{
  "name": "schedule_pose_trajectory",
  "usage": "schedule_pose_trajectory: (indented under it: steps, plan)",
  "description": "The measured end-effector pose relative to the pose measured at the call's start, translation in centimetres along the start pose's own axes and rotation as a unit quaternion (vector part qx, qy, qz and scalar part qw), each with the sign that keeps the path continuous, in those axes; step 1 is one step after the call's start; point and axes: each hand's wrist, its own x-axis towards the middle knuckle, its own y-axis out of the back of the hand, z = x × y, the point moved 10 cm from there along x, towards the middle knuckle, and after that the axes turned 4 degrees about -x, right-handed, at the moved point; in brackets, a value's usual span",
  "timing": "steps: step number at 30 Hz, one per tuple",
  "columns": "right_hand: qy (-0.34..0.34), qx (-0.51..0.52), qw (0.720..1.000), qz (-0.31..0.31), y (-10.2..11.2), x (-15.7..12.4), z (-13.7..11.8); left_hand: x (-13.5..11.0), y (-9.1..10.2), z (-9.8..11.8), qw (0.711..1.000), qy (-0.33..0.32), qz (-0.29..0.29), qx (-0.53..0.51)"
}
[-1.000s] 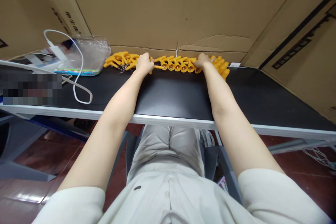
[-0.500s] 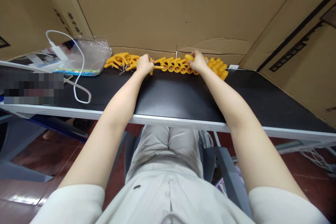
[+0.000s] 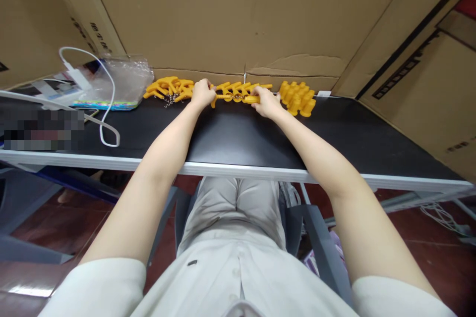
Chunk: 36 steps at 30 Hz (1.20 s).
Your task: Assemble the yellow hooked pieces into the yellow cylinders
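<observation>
Left fingers [image 3: 210, 87], head view: closed on 1 corkscrew [image 3: 223, 96], spiral pointing right. Right fingers [image 3: 256, 90] pinch 1 cap [image 3: 252, 100] on its side, near the spiral's tip; touching or apart, I can't tell. Behind them, at the back of my black table [image 3: 238, 136], a row [image 3: 235, 89] of Y-shaped pieces, probably joined. My judgement: partway. Held pair not yet joined; loose heap [image 3: 168, 86] left, upright cluster [image 3: 296, 98] right, both left to do.

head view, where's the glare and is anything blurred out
Head view: pale sheen on the table near its front edge, glare on the floor at lower left. Head view: yellow parts look slightly soft, with a pixelated patch at left.
</observation>
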Motion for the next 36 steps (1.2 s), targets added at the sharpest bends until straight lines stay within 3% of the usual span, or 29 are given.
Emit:
schedule_pose_trajectory:
  steps: [5,12,18,23,30,36]
  plan:
    - [0.017,0.002,1.0,0.017,-0.2,-0.4,0.3,-0.7,-0.5,1.3,1.0,-0.014,-0.009,-0.001]
    - [0.069,0.028,0.996,0.057,-0.3,0.0,0.4,-2.4,-1.5,4.6,0.996,-0.071,-0.038,-0.026]
    - [0.061,0.052,0.995,0.059,0.7,0.0,1.2,-3.4,-2.9,6.6,0.979,-0.18,-0.077,-0.063]
    - [0.061,0.063,0.994,0.059,0.8,0.3,1.5,-3.4,-4.0,6.4,0.978,-0.19,-0.09,0.001]
    - [0.145,0.132,0.976,0.096,-0.4,2.2,2.8,-2.5,-4.2,5.8,0.971,-0.231,-0.042,0.054]
    - [0.153,0.165,0.971,0.082,-0.5,2.8,3.3,-2.6,-3.5,5.8,0.967,-0.234,-0.033,0.093]
